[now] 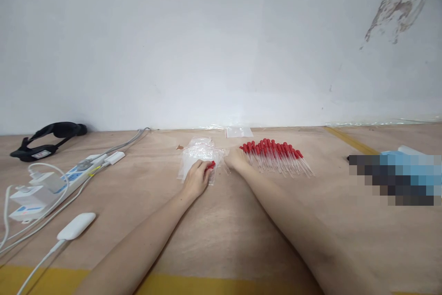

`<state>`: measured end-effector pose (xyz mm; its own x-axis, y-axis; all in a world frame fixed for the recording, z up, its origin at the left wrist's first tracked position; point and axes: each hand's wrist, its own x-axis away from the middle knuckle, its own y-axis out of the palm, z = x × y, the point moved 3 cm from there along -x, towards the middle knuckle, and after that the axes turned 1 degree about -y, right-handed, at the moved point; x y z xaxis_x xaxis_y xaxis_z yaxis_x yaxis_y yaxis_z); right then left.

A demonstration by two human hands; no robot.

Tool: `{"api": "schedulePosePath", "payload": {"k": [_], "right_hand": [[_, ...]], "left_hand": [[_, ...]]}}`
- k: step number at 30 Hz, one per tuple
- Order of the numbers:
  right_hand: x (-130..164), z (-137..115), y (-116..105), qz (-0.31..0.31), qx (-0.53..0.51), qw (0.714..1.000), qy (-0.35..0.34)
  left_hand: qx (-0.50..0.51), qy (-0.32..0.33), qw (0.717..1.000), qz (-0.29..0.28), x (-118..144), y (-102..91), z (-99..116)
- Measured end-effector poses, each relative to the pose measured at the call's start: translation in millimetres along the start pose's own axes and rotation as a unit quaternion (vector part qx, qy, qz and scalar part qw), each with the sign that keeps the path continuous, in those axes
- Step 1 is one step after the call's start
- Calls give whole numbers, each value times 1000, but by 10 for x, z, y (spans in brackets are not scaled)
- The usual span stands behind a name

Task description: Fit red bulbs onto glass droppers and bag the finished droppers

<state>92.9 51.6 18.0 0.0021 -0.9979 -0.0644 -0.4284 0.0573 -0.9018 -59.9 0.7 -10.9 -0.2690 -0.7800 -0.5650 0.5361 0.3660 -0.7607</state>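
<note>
My left hand (196, 178) is closed in a pinch on a dropper, whose red rubber bulb (212, 164) shows at the fingertips; its tube is out of sight. Beneath that hand lies a stack of clear zip bags (198, 152). Close to the right of the bags, my right hand (236, 159) has its fingers curled in. Thin clear tubes (226, 168) show beside its fingers, but what it grips is hidden. Right of this hand a row of droppers (272, 150) with red bulbs and clear tubes lies on the wooden table (221, 235), bulbs toward the wall.
A single clear bag (239, 132) lies by the wall (207, 46). At left are a power strip (74, 176) with plugs and cables, a white adapter (76, 226) and a black headset strap (48, 141). A blue item (410, 161), partly pixelated, lies at far right.
</note>
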Motion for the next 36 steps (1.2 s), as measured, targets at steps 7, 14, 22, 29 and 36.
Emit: {"api": "schedulePosePath", "payload": {"k": [7,14,22,29,36], "right_hand": [[625,535,-268,104,-49,972,-205],[1049,910,-214,190,-64,916,-347],[1055,866,-109,168,-22,910,-379],[1124,798,-140,162,-1,902,-400],[1100,811,-136,136,5,901,-411]], "left_hand": [[72,52,996,-5,94,41,341],[175,4,980,-96,210,167,669],[236,-26,967,-94,217,206,603],[211,-13,974,-80,202,145,667],[252,-31,963,-92,218,179,633]]}}
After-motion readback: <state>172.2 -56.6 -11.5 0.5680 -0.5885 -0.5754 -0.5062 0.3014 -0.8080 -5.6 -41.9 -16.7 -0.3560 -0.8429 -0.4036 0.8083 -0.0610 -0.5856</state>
